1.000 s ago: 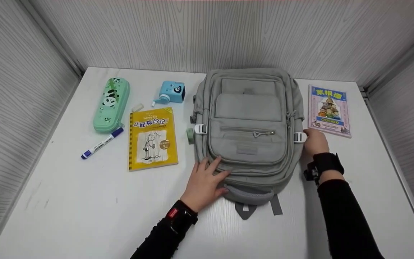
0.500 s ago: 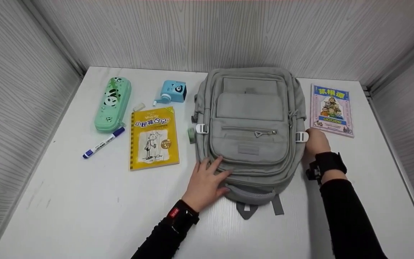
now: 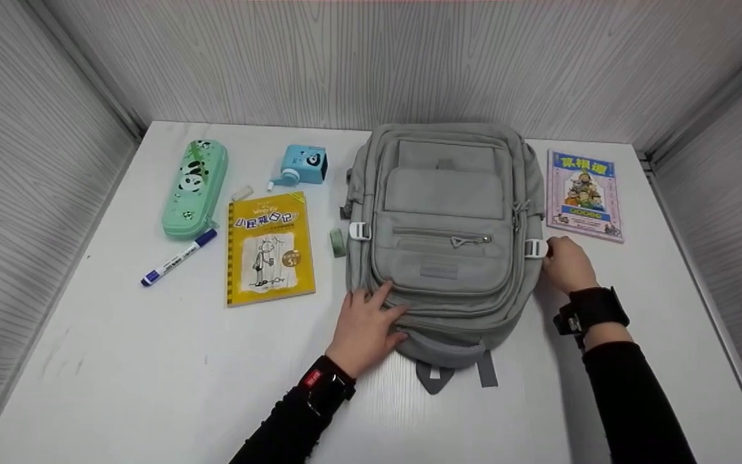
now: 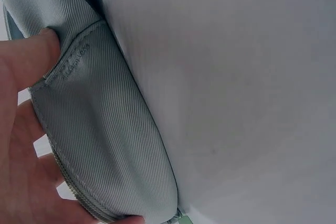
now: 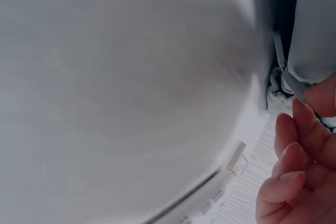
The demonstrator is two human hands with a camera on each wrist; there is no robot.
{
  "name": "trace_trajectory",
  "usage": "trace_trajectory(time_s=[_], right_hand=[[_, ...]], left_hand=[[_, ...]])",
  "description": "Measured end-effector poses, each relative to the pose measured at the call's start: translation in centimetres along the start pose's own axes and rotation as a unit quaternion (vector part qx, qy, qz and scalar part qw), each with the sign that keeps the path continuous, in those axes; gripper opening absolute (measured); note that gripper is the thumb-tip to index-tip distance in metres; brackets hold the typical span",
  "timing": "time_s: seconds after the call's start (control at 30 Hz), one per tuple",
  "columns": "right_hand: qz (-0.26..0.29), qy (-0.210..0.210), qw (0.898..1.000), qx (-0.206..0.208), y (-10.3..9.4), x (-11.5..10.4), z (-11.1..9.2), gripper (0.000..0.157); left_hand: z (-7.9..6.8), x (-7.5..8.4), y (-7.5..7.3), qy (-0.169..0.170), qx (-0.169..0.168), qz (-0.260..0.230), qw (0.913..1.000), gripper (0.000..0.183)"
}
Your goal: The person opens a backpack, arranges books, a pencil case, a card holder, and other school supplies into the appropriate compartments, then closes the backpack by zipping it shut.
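A grey backpack (image 3: 442, 258) lies on the table with its front pocket up and its top handle toward me. My left hand (image 3: 364, 332) rests on its near left corner with fingers spread; in the left wrist view the thumb (image 4: 39, 56) lies on the ribbed grey fabric (image 4: 110, 135). At the bag's right side, my right hand (image 3: 570, 265) is beside the white buckle (image 3: 536, 249). The right wrist view shows thumb and forefinger pinching a thin grey strap (image 5: 291, 81), the other fingers curled. Where the strap meets the bag is in dark shadow.
Left of the bag lie a small green block (image 3: 337, 242), a yellow book (image 3: 270, 251), a blue panda-printed box with a spout (image 3: 304, 165), a whitish eraser-like piece (image 3: 242, 193), a green pencil case (image 3: 196, 190) and a marker (image 3: 179, 258). A pink-and-blue book (image 3: 583, 195) lies right.
My right hand has shifted slightly toward me and its wrist has swung right. The left hand stays on the bag. The whole scene sits slightly further left in the head view.
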State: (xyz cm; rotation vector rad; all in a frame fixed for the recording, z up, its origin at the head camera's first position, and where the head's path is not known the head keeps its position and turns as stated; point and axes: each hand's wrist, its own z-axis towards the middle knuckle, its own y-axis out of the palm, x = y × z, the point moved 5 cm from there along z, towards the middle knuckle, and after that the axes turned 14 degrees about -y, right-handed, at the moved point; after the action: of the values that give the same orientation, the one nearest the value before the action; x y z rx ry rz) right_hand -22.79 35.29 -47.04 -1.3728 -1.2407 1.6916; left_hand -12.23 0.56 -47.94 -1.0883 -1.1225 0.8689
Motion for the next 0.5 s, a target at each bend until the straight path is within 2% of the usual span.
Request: trace_trajectory(time_s=[0.1, 0.23, 0.5], right_hand=[[0.021, 0.010, 0.999, 0.032, 0.5, 0.2, 0.2, 0.012], [0.058, 0.024, 0.997, 0.051, 1.1, 0.4, 0.8, 0.022], [0.137, 0.001, 0.991, 0.003, 1.0, 1.0, 1.9, 0.054]], left_hand=[[0.0, -0.3, 0.0, 0.000, -0.001, -0.005, 1.0000, 0.047], [0.1, -0.3, 0.0, 0.001, -0.001, -0.002, 1.0000, 0.049], [0.0, 0.0, 0.1, -0.003, -0.016, -0.004, 0.9999, 0.051]])
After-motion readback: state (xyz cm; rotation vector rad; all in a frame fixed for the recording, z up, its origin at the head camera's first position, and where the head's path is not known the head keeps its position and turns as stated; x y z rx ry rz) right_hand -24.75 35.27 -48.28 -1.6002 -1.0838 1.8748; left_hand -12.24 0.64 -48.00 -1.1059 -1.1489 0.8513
